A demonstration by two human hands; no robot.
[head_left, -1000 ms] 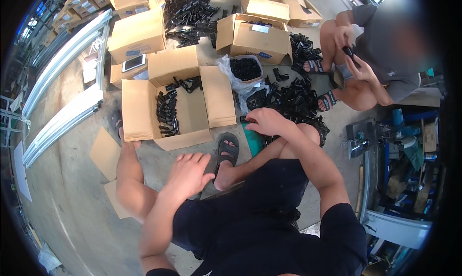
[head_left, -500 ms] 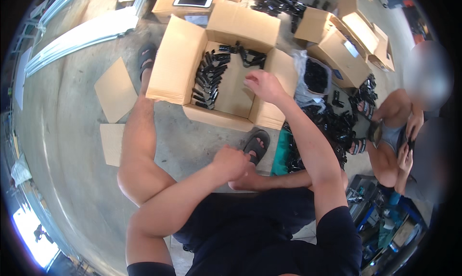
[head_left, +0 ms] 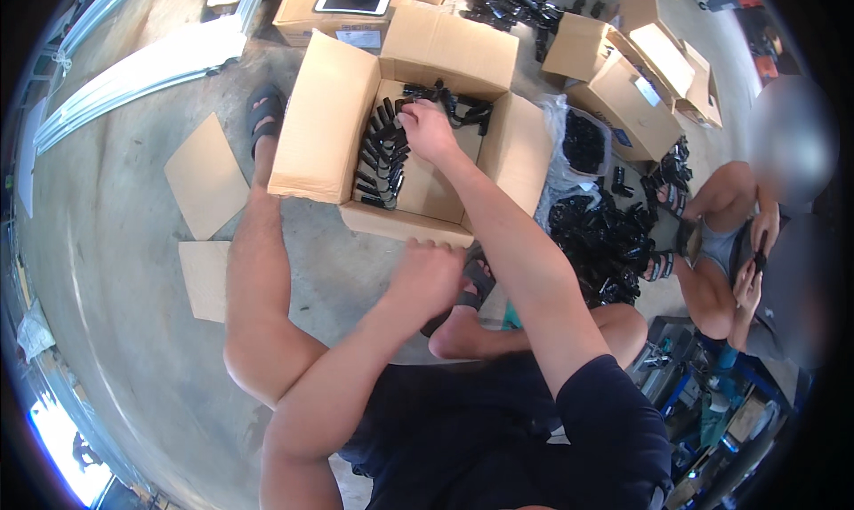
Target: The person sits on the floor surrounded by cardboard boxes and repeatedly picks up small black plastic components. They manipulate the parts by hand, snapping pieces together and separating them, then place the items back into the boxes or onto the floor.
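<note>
An open cardboard box [head_left: 436,190] stands on the floor in front of me. Along its inner left side lies a row of short black tube-shaped parts [head_left: 381,168], with more black parts [head_left: 471,112] at its far right. My right hand [head_left: 429,132] reaches inside, its fingers closed on a black part at the far end of the row; the fingertips are partly hidden. My left hand [head_left: 429,277] hovers by the near edge of the box, over my sandal, with curled fingers; whatever it may hold is hidden.
A phone [head_left: 353,0] rests on another box behind. Right of my box are a bagged tub [head_left: 584,141] of black pieces, a black heap [head_left: 600,243] and more open cartons [head_left: 623,110]. A co-worker [head_left: 743,243] sits at right. Flat cardboard [head_left: 206,176] lies at left.
My right hand has moved left and farther into the box, reaching the row of black parts. My left hand has come forward and slightly up, closer to the box.
</note>
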